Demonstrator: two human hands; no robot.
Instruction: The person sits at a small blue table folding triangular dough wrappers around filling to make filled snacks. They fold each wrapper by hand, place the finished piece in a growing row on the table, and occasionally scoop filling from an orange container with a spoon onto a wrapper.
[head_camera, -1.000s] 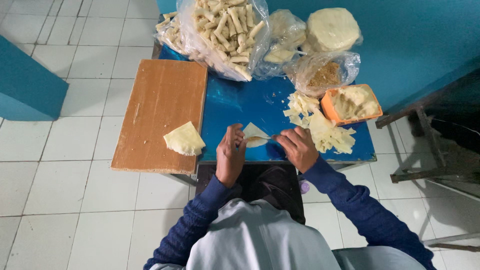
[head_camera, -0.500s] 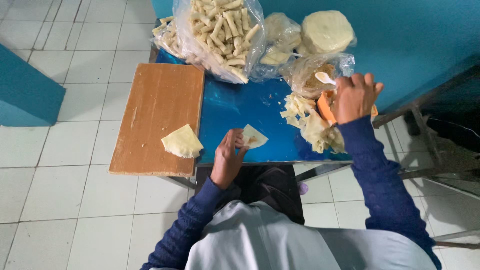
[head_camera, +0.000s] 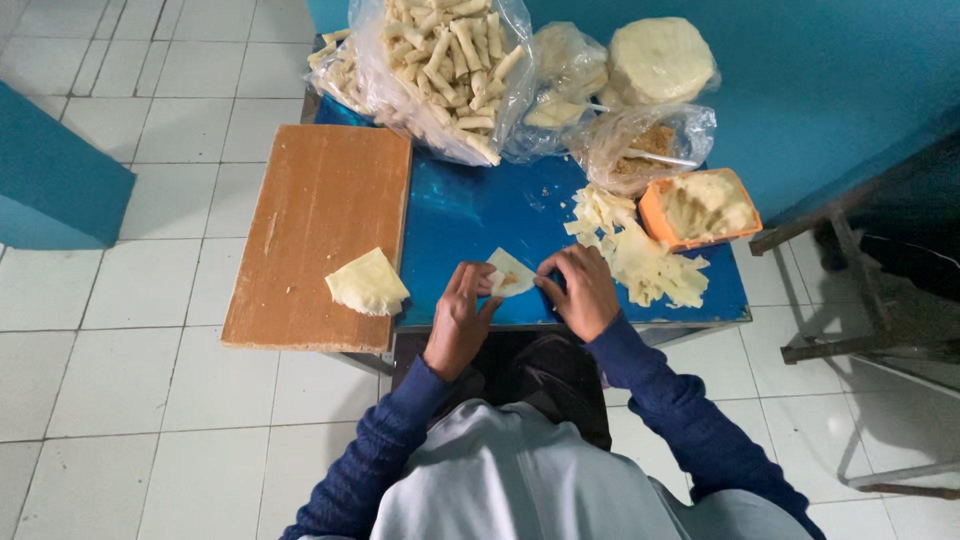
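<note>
A pale triangular pastry wrapper (head_camera: 511, 273) with a dab of brown filling lies near the front edge of the blue table (head_camera: 470, 205). My left hand (head_camera: 460, 315) pinches its left corner. My right hand (head_camera: 583, 288) touches its right edge, fingers curled. A small stack of folded wrappers (head_camera: 367, 283) rests on the wooden board (head_camera: 320, 220) to the left. Right of my hands lies a heap of cut wrapper pieces (head_camera: 640, 255), beside an orange tub (head_camera: 700, 208) of pale filling.
A big clear bag of rolled pastry sticks (head_camera: 440, 60) stands at the table's back. Beside it are a bag of wrappers (head_camera: 565, 85), a round wrapped stack (head_camera: 660, 60) and a bag of brown filling (head_camera: 645, 145) holding a spoon. Metal frame legs (head_camera: 860, 300) stand at right on the white tile floor.
My right hand has come back from the orange tub at the right to the wrapper in front of me. My left hand stayed on the wrapper.
</note>
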